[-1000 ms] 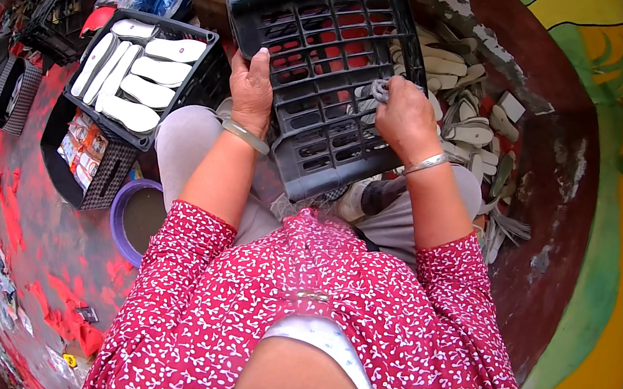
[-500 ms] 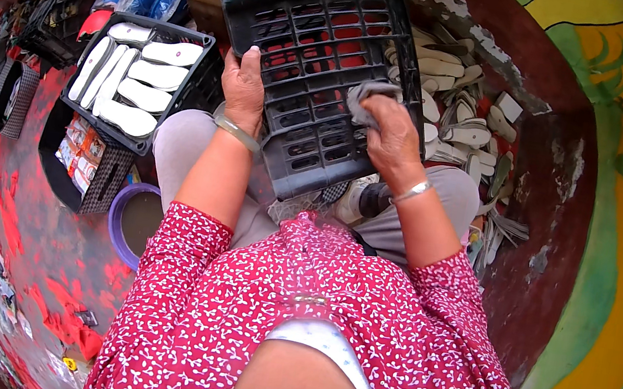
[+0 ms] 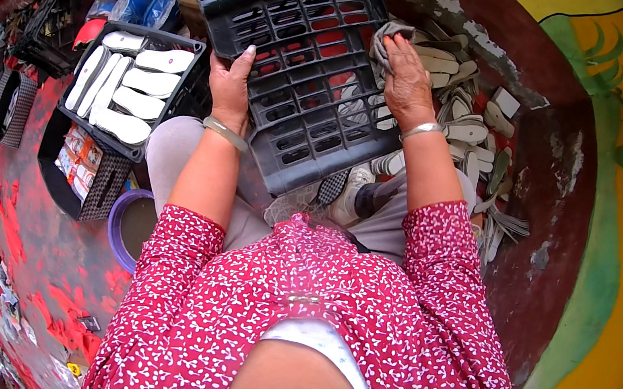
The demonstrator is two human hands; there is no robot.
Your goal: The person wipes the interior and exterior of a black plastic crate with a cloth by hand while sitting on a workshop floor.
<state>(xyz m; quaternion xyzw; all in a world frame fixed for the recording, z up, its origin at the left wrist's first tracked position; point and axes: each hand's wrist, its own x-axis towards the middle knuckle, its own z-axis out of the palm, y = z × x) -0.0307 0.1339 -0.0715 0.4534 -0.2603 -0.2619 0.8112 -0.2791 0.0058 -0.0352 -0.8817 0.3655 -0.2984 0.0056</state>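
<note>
A black plastic crate (image 3: 313, 56) with a slotted grid is held up tilted above my lap. My left hand (image 3: 230, 88) grips its left edge, thumb on the near face and the other fingers hidden behind it. At the crate's right edge, my right hand (image 3: 407, 79) presses a grey cloth (image 3: 385, 43) against the rim, fingers laid over the cloth. Through the slots, bits of red and some pale shapes show.
To the left, another black crate (image 3: 179, 84) holds several white shoe soles (image 3: 138, 104). Below it are a dark checked box (image 3: 107, 191) and a purple basin (image 3: 112, 232) of murky water. Loose soles (image 3: 464, 129) lie heaped on the right, beside a painted wall (image 3: 602, 265).
My right hand and the cloth have moved from the grid's face up to the crate's right edge. The crate has shifted slightly left and up, with my left hand still on it.
</note>
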